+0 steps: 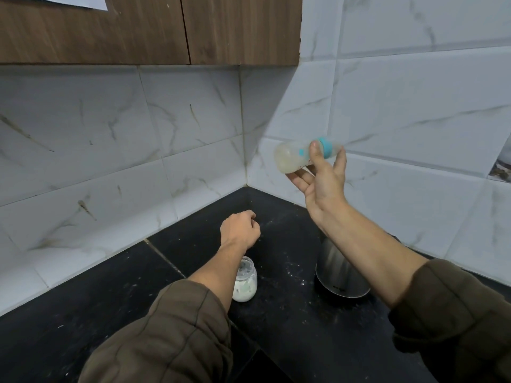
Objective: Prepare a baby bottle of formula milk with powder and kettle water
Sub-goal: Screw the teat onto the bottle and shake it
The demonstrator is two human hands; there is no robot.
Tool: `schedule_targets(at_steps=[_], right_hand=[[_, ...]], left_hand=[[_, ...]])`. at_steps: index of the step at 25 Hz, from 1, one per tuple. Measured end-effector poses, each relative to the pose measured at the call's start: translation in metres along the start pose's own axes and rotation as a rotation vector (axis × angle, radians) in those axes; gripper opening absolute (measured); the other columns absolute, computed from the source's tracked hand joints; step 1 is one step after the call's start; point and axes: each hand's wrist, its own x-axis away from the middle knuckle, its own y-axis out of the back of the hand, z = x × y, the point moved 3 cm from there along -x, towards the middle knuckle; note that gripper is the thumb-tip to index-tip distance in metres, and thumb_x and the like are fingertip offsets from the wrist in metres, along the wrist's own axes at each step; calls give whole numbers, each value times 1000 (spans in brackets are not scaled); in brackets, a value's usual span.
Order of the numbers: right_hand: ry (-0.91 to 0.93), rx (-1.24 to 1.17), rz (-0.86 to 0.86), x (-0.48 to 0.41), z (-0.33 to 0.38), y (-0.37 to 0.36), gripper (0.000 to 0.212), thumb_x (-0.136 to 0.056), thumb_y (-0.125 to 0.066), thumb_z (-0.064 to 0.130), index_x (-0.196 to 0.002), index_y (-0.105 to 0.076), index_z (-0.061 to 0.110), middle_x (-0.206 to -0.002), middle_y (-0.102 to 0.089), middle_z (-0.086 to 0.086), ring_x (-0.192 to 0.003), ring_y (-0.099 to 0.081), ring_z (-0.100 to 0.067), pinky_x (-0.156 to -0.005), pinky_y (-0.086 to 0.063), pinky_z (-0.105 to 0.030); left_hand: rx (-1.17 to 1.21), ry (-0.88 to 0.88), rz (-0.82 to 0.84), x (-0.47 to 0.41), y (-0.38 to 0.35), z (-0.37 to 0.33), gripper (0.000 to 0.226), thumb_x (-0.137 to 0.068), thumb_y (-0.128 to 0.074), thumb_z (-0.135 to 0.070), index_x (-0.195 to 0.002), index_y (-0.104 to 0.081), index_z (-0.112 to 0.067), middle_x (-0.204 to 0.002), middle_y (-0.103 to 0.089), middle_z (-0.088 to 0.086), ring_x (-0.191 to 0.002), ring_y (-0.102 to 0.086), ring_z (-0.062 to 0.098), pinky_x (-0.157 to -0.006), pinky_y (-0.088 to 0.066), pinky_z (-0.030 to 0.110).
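One baby bottle (293,158) is held in the air on the right of the view, well above the worktop and in front of the tiled wall. It lies nearly level, its base pointing left. Its clear body is blurred and holds a pale, cloudy liquid with paler residue at the base end. A teal collar (326,147) rings the neck, and a small teal mark on the body is too blurred to read.

The right hand (323,186) grips the bottle near the collar: the thumb (315,154) lies across the front, and the fingers reach round beneath and behind, partly spread.

The left hand (240,230) hangs lower, over the worktop near the corner. It is seen from the back, with its fingers curled into the palm; nothing shows in it.

Beneath the left forearm a small clear jar (246,283) stands on the worktop, with white powder inside. Beneath the right forearm stands a steel kettle (340,272); a small mark near its base cannot be read.

Both arms wear dark olive sleeves (166,327). The black worktop (290,341) is flecked with pale specks. White marble-look tiles (110,134) cover both walls, and a brown wooden cabinet (138,29) hangs above, with a corner of white paper (83,1) at its top edge.
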Motion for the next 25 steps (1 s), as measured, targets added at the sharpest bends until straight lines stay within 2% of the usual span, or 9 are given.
schedule_targets(at_steps=[2, 5, 8, 10, 15, 16, 20, 22, 25], right_hand=[[-29, 159, 149, 7, -3, -2, 85, -95, -73, 22, -160, -21, 42, -129, -68, -8, -99, -76, -29, -80, -63, -48], [-9, 301, 299, 18, -7, -4, 84, -95, -73, 18, -159, -25, 42, -110, -77, 0, -97, -74, -29, -76, -63, -48], [7, 39, 53, 2, -2, 2, 80, -97, -71, 22, -160, -23, 37, -118, -71, -5, -97, -77, -28, -80, -63, -48], [-24, -69, -7, -5, -2, 5, 80, -98, -70, 24, -161, -20, 32, -122, -68, -8, -100, -77, -30, -84, -62, -49], [-73, 304, 321, 19, -13, 1, 87, -87, -77, 26, -157, -28, 41, -121, -73, -3, -98, -74, -34, -81, -62, -51], [-62, 276, 309, 18, -13, 1, 86, -88, -76, 25, -157, -28, 41, -122, -72, -4, -98, -74, -34, -80, -63, -51], [-42, -51, 2, -11, -7, 10, 73, -98, -71, 25, -157, -29, 28, -133, -63, -13, -99, -77, -31, -81, -62, -48], [-78, 9, 86, -11, -7, 11, 75, -98, -70, 26, -159, -27, 27, -134, -63, -14, -100, -76, -31, -80, -63, -47], [-125, 291, 335, 6, -10, 9, 80, -92, -72, 28, -158, -29, 35, -131, -67, -10, -96, -74, -31, -72, -64, -45]], left_hand=[[7, 1, 10, -1, 0, -1, 36, -103, -55, -28, -138, -64, -25, -120, -74, -2, -109, -69, 20, -88, -54, 33], [15, -3, 18, -1, 0, -3, 36, -104, -57, -28, -139, -62, -24, -119, -74, -1, -107, -68, 19, -87, -54, 32], [-4, -2, 4, 1, 1, 0, 36, -103, -55, -28, -138, -64, -25, -120, -74, -1, -109, -69, 20, -88, -54, 33], [-7, 4, 1, 1, 1, 4, 36, -103, -54, -28, -137, -65, -25, -118, -75, -1, -108, -69, 21, -89, -55, 35], [6, -8, 22, 0, -2, 0, 35, -103, -57, -29, -138, -63, -24, -117, -74, -2, -106, -68, 18, -87, -54, 33], [7, -9, 23, 0, -2, -1, 35, -103, -57, -29, -138, -63, -25, -118, -74, -2, -106, -68, 18, -87, -54, 33], [-4, -3, 4, 0, -1, 2, 35, -102, -54, -28, -136, -65, -26, -116, -76, -1, -107, -69, 21, -89, -55, 35], [-5, 5, 3, 0, -2, 6, 35, -102, -55, -28, -136, -65, -26, -116, -76, -2, -106, -70, 21, -88, -55, 36], [15, 4, 20, -2, -4, 6, 35, -103, -56, -30, -137, -64, -26, -116, -75, -1, -104, -69, 19, -88, -57, 35]])
